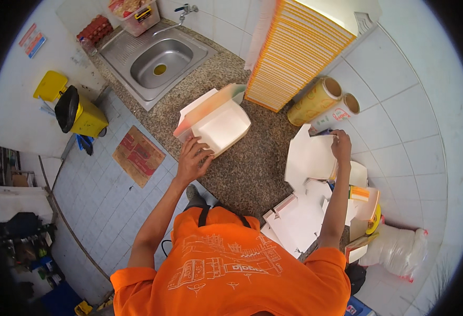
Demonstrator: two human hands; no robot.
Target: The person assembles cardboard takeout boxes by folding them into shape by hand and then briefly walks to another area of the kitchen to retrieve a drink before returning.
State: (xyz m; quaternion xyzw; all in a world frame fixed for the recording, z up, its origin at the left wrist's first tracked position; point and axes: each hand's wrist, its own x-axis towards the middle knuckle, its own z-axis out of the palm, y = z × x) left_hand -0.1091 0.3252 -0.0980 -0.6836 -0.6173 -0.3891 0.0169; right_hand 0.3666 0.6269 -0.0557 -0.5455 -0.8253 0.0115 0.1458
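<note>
Speckled counter (242,176), tiled wall (384,66), left grip (192,159) holding box (223,129) (open), right grip (341,146) pinching cardboard (310,158).

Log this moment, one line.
left hand: touching open box | right hand: holding white cardboard | open box: on counter | tall stack: beyond box

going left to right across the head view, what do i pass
yellow bin, flattened cardboard on the floor, open white box, white carton piece, right hand, plastic bag with white contents
</note>
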